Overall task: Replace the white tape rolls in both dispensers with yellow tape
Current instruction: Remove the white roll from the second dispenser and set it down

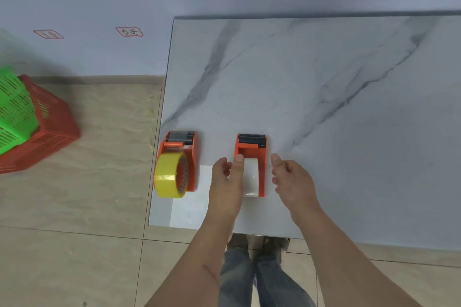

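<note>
Two orange tape dispensers stand near the front left of the marble table (324, 97). The left dispenser (190, 149) carries a yellow tape roll (167, 175) that overhangs the table's left edge. The right dispenser (252, 147) holds a white tape roll (251, 177). My left hand (225, 182) rests against the left side of the right dispenser, with the thumb touching the white roll's upper left. My right hand (293, 178) hovers just right of that dispenser, fingers spread, holding nothing.
A white sheet (189, 207) lies on the table under the dispensers' near ends. On the tiled floor at the left, a green basket (15, 107) sits in a red basket (50, 132). A wall runs behind. My legs and shoes show below the table's front edge.
</note>
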